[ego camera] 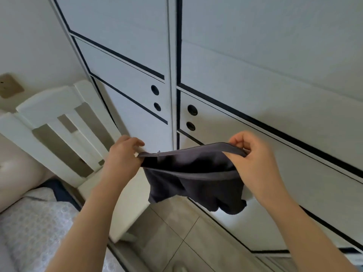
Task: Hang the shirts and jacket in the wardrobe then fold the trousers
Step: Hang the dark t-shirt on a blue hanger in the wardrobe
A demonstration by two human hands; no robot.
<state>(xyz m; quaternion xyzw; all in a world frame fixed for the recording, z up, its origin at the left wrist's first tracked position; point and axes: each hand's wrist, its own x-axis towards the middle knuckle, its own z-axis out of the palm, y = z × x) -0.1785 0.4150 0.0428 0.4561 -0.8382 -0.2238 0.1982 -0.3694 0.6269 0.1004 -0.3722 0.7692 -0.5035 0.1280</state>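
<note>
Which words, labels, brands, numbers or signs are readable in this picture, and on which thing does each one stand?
None: no text can be read anywhere in this view.
On the dark garment, gripped by the left hand and the right hand: a tiny pale mark at its upper edge, too small to read.
On the wardrobe doors: only dark lines and round holes, no writing.

Dark grey trousers of soft, matt cloth, limp and creased, with a flatter, smoother waistband. Behind them, the wardrobe doors are smooth white panels with a faint satin sheen, edged in dark matt strips. The headboard looks like white-painted wood, slightly glossy. The bedspread is pale cloth with a fine raised pattern. The floor is smooth beige tile with a dull shine.
</note>
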